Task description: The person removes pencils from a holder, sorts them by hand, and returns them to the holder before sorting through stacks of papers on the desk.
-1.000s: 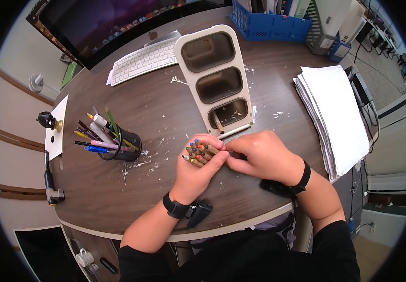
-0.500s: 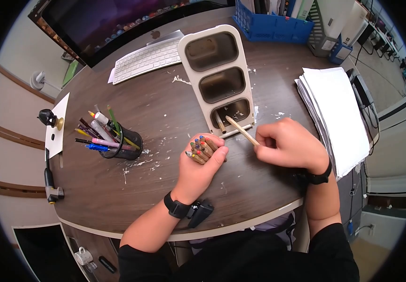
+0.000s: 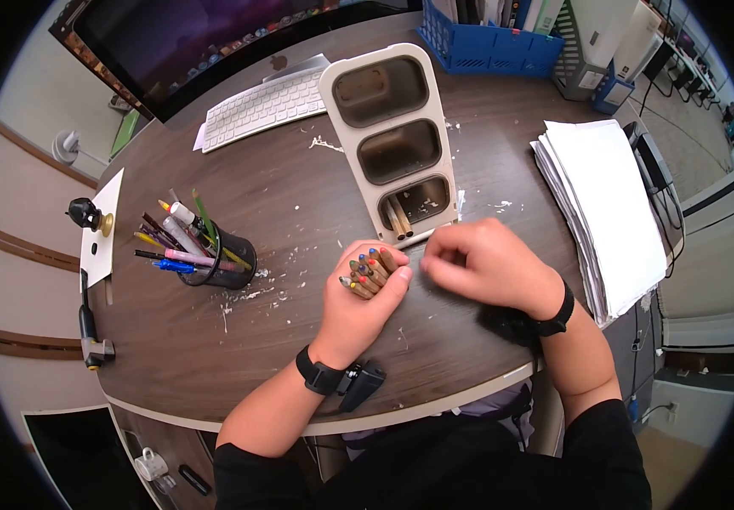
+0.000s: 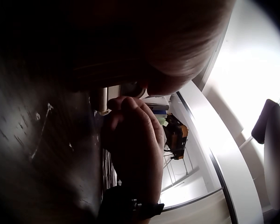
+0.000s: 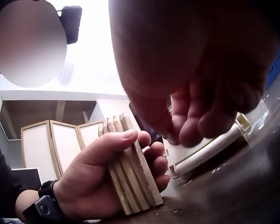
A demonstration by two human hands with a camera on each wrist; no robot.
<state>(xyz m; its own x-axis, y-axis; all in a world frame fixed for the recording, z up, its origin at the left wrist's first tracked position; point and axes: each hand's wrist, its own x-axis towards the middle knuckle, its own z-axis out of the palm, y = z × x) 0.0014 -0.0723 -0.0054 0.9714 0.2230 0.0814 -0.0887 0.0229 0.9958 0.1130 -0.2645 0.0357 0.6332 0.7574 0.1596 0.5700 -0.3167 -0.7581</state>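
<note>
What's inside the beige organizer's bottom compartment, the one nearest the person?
Two wooden pencils lie side by side in the bottom compartment, toward the picture's left, with pale scraps. Whatever is under the pencils is covered.

The left fingers point(image 5: 159, 164) partly hide the colored pencils point(image 5: 132, 177).

Evenly lit, fisheye-curved head view, black corners, left wrist view deeply shadowed, bright background glare
</note>
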